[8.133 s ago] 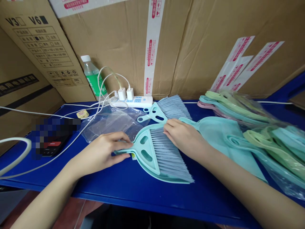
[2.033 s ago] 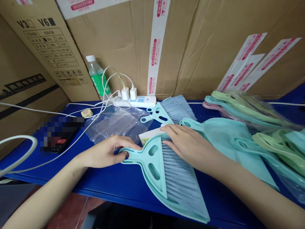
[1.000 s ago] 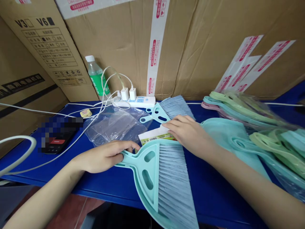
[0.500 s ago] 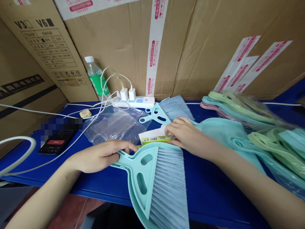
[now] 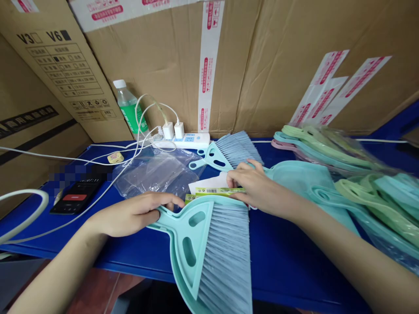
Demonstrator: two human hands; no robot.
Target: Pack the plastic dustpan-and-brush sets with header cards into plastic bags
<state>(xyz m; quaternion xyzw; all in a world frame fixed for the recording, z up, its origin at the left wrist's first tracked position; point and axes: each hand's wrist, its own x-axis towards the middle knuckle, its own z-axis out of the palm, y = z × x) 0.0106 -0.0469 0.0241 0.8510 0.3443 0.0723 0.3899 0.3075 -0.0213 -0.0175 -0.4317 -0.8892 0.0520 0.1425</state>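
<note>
My left hand (image 5: 129,216) is closed around the handle end of a turquoise dustpan (image 5: 175,261) with a matching hand brush (image 5: 225,257) nested in it, grey-blue bristles toward the right. Behind the dustpan's upper edge lie yellow-green printed cards (image 5: 219,190) and a white paper (image 5: 209,182). My right hand (image 5: 253,185) has its fingers bent over the right end of these cards, pinching them; the fingertips are partly hidden. Just beyond it, a second turquoise brush (image 5: 218,158) rests on the blue table (image 5: 140,253), and another turquoise dustpan (image 5: 301,176) lies beside my right wrist.
Several wrapped green, blue and pink dustpan sets (image 5: 327,146) are piled at the right. Clear plastic bags (image 5: 157,172) lie behind my left hand. A power strip (image 5: 193,140) with white cables, a bottle (image 5: 131,109) and a phone (image 5: 77,194) stand or lie at back left. Cardboard boxes (image 5: 157,65) wall the back.
The dustpan and brush have shifted slightly left in my left hand. More of the yellow-green cards shows above the dustpan's edge. My right hand stays on the cards.
</note>
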